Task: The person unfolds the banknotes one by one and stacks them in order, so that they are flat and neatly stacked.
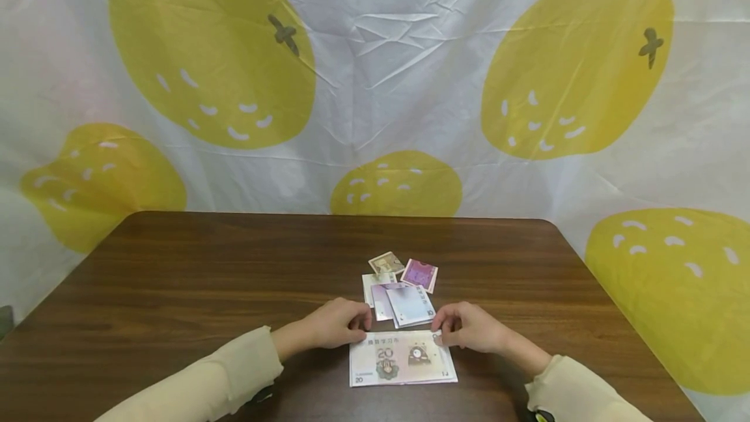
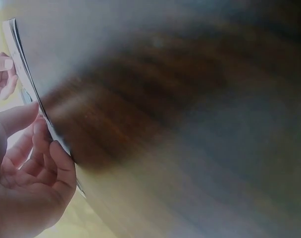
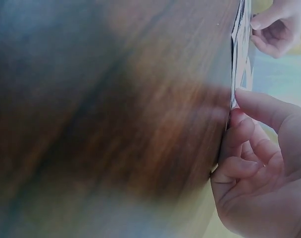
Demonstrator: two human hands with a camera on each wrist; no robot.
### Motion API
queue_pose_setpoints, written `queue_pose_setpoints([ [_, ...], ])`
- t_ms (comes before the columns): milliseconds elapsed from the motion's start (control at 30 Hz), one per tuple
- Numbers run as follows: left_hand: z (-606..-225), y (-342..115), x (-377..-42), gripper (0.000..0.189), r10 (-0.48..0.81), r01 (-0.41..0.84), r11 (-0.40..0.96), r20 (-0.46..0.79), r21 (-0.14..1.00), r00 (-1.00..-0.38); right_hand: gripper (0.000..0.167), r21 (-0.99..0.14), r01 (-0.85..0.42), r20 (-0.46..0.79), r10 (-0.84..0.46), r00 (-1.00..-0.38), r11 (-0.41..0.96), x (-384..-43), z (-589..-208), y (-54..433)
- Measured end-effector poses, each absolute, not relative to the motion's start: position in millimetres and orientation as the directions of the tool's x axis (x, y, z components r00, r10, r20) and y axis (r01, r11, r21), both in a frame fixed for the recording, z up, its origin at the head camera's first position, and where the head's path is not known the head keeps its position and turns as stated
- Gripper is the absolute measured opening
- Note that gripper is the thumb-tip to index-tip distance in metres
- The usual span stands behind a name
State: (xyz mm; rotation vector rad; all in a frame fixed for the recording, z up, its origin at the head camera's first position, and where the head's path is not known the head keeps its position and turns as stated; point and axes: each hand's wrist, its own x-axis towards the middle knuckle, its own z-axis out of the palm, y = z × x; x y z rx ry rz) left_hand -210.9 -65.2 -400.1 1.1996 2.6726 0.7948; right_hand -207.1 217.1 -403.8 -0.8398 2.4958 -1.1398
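A small stack of play banknotes (image 1: 404,365), topped by a pale note printed with 20, lies at the front of the table. At its upper left corner, my left hand (image 1: 341,324) pinches the edge between thumb and curled fingers. My right hand (image 1: 473,328) pinches the upper right corner the same way. From the left wrist view, the stack's thin edge (image 2: 23,64) runs up from the left thumb (image 2: 22,118) towards the right hand. In the right wrist view, the right thumb (image 3: 264,106) lies against the edge of the notes (image 3: 238,47).
Just beyond the stack lie several other play notes: a bluish one (image 1: 413,307) overlapping a light purple one (image 1: 382,305), a pale one (image 1: 369,286), a small brown one (image 1: 385,263) and a magenta one (image 1: 420,273). A lemon-print cloth (image 1: 398,103) hangs behind the brown table (image 1: 205,279).
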Motion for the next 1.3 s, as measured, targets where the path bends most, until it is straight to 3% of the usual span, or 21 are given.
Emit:
queue_pose_setpoints([
  [300,-401.1,-65.4,-211.4,0.012,0.71,0.657,0.565,0.111,0.5,-0.695,0.013,-0.741,-0.409,0.012,-0.599,-0.801,0.532,-205.5,-400.7,215.0],
  [633,-398.1,-64.4,-214.1,0.012,0.661,0.633,0.582,0.156,0.51,-0.734,0.019,-0.793,-0.329,-0.009,-0.549,-0.836,0.513,-210.5,-398.4,218.3],
  [1033,-399.0,-56.3,-235.6,0.014,0.634,0.649,0.598,0.218,0.47,-0.742,0.02,-0.789,-0.305,0.002,-0.495,-0.869,0.534,-231.4,-394.3,220.0],
  [1300,-396.8,-45.7,-247.1,0.021,0.616,0.623,0.641,0.184,0.449,-0.766,0.036,-0.757,-0.355,0.006,-0.537,-0.843,0.548,-245.9,-397.1,217.1],
])
